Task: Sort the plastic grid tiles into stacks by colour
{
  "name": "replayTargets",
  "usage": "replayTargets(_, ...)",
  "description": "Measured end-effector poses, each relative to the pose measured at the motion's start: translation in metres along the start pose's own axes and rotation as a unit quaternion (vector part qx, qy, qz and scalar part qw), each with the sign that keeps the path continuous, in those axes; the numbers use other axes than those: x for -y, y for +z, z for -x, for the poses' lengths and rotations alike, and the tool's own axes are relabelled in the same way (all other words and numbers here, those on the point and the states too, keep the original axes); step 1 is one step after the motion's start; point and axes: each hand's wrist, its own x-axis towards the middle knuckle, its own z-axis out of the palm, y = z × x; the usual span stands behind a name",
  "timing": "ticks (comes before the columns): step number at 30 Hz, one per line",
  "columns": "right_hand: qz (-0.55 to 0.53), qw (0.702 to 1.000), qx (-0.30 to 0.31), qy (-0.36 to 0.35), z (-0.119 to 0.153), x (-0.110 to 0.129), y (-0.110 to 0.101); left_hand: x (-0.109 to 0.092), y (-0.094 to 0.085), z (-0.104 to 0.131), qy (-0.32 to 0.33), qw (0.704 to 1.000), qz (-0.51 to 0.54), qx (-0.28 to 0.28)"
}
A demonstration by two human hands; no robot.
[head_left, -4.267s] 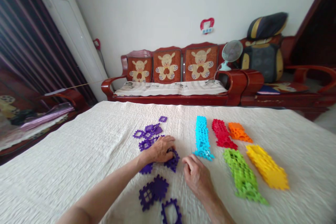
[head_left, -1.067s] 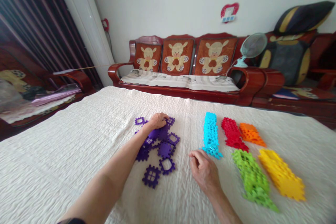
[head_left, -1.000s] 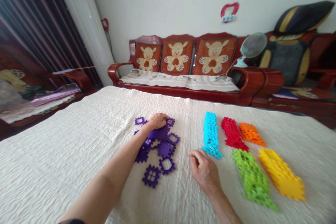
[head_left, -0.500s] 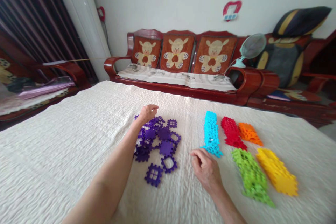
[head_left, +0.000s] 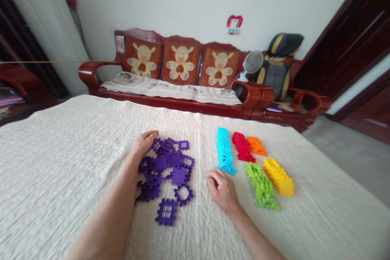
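Purple toothed building tiles [head_left: 179, 175] lie in a loose, overlapping pile, some solid and some with window-like openings. My left hand [head_left: 145, 143] rests at the far left edge of this pile, fingers stretched toward the tiles; nothing shows in it. One purple window tile [head_left: 166, 212] lies at the near end of the pile. My right hand [head_left: 222, 190] is curled closed on the cover, just below the near end of a light-blue row of tiles [head_left: 224, 150]. Its fingertips are tucked out of sight, and no tile shows in it.
To the right lie red tiles [head_left: 243, 146], orange tiles [head_left: 256, 145], green tiles [head_left: 260, 187] and yellow tiles [head_left: 278, 176] in separate rows. A cream quilted cover [head_left: 76, 150] spreads beneath everything. Behind stand a wooden sofa [head_left: 183, 103] and a small fan [head_left: 253, 63].
The view has swung to the right. My left hand has come down from above the far part of the purple pile to its left edge. My right hand stays curled near the light-blue row.
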Motion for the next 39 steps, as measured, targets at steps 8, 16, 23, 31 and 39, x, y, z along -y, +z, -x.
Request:
replayTargets(8, 0.000, 1.000, 0.004, 0.010, 0.002, -0.001, 0.001, -0.008, -0.028, -0.008, -0.005, 0.987, 0.046, 0.152)
replayTargets(16, 0.007, 1.000, 0.004, 0.010, 0.001, 0.000, 0.001, 0.022, -0.030, -0.003, 0.039, 0.995, 0.046, 0.075)
replayTargets(23, -0.002, 1.000, 0.001, -0.006, 0.004, 0.004, -0.001, 0.024, -0.013, 0.000, 0.101, 0.988, 0.053, 0.102)
replayTargets(31, 0.022, 0.997, 0.037, -0.070, -0.060, 0.021, 0.008, 0.007, -0.002, 0.006, 0.125, 0.981, -0.021, 0.149)
replayTargets(39, 0.144, 0.962, 0.211, -0.099, -0.158, 0.018, 0.044, -0.002, -0.006, 0.011, 0.161, 0.970, -0.058, 0.173)
